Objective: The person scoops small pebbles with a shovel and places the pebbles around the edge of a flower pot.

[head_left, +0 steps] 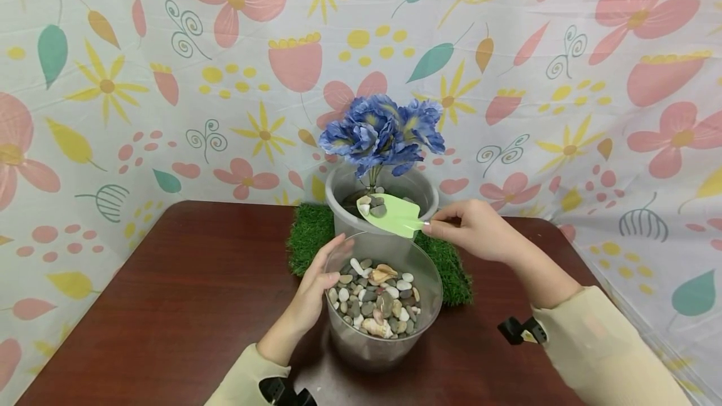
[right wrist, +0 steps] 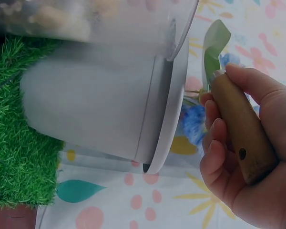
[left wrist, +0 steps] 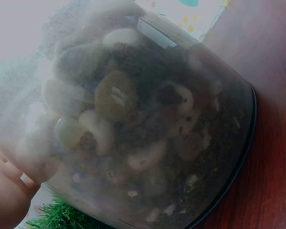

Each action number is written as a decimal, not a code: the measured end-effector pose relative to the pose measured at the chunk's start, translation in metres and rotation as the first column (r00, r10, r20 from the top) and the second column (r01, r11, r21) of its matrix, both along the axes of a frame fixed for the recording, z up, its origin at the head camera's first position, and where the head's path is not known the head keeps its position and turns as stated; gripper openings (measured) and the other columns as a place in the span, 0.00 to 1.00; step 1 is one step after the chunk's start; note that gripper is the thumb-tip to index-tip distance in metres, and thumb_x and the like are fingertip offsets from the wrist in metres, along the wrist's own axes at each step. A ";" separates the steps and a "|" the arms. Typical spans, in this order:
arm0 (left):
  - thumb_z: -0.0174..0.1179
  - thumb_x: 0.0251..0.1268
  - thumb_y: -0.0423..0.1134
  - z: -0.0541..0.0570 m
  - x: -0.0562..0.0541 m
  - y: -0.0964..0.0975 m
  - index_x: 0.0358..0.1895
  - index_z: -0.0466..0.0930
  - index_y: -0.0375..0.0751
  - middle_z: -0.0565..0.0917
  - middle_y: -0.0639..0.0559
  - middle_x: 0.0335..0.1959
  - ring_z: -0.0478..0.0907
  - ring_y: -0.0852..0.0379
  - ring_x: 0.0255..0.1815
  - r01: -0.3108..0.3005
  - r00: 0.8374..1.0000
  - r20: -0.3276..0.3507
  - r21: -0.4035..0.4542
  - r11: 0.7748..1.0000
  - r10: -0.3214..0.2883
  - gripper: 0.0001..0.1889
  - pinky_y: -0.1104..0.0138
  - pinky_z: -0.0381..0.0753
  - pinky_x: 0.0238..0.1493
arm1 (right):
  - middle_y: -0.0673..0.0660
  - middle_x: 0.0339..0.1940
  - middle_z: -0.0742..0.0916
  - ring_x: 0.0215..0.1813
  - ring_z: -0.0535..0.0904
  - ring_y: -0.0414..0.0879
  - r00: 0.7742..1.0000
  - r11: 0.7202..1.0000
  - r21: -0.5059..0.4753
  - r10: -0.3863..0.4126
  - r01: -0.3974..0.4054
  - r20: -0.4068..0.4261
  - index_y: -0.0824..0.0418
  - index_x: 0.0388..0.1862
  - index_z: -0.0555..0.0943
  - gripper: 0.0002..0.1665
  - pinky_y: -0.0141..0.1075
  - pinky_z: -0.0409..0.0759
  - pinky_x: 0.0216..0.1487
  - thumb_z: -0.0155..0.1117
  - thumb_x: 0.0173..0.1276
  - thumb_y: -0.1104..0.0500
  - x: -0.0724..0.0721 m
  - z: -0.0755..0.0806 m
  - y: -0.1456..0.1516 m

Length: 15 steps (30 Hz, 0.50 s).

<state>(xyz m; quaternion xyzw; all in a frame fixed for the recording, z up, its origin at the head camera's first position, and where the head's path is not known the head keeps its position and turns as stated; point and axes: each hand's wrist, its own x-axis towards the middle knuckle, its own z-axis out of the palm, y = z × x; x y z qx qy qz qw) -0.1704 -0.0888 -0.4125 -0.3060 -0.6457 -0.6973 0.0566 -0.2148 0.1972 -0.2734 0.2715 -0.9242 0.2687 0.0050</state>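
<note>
Printed cloth [head_left: 186, 80] covers the walls of the corner where I stand, flowers and leaves in pink, yellow and teal. Below it, a dark red-brown table [head_left: 169, 293]. On the table, toward the back, a mat of green artificial grass [head_left: 310, 234] carries a pale grey pot [head_left: 345, 225]. Just in front of the pot, nearer the person, stands a see-through bucket [head_left: 372, 353]. Blue ruffled flowers [head_left: 383, 130] rise on thin stems from inside the pot.

Left hand [head_left: 310, 290] rests against the bucket's left side, near the rim — fingers extended along the wall, not clamped; whether each fingertip touches, I cannot tell. Right hand [head_left: 476, 230] is clamped on a light-green trowel [head_left: 397, 215], fingers curled round its wooden handle [right wrist: 243, 124], thumb laid along near the metal collar. The trowel's blade is over the near side of the pot's mouth.

Smaller still: seashells [head_left: 383, 274] lie among pebbles [head_left: 369, 296] in the bucket, mostly white, grey and tan. A few stones [head_left: 376, 207], grey and white, sit together toward the blade's tip.
</note>
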 end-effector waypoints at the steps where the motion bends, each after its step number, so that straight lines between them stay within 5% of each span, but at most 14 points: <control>1: 0.39 0.62 0.35 0.000 0.000 0.000 0.72 0.48 0.28 0.61 0.26 0.68 0.63 0.53 0.69 0.000 1.000 -0.003 0.002 1.000 0.000 0.33 0.66 0.62 0.64 | 0.46 0.12 0.75 0.15 0.66 0.37 1.000 1.000 -0.001 0.001 -0.001 0.000 0.51 0.38 0.87 0.12 0.32 0.68 0.23 0.61 0.65 0.48 -0.001 0.000 0.000; 15: 0.39 0.63 0.34 0.000 0.000 0.000 0.72 0.49 0.29 0.62 0.26 0.67 0.63 0.59 0.69 -0.006 1.000 -0.010 0.008 1.000 0.006 0.32 0.65 0.61 0.65 | 0.46 0.17 0.80 0.18 0.70 0.39 1.000 1.000 -0.012 -0.016 0.016 -0.004 0.52 0.39 0.87 0.14 0.33 0.71 0.26 0.60 0.65 0.47 -0.007 -0.002 -0.002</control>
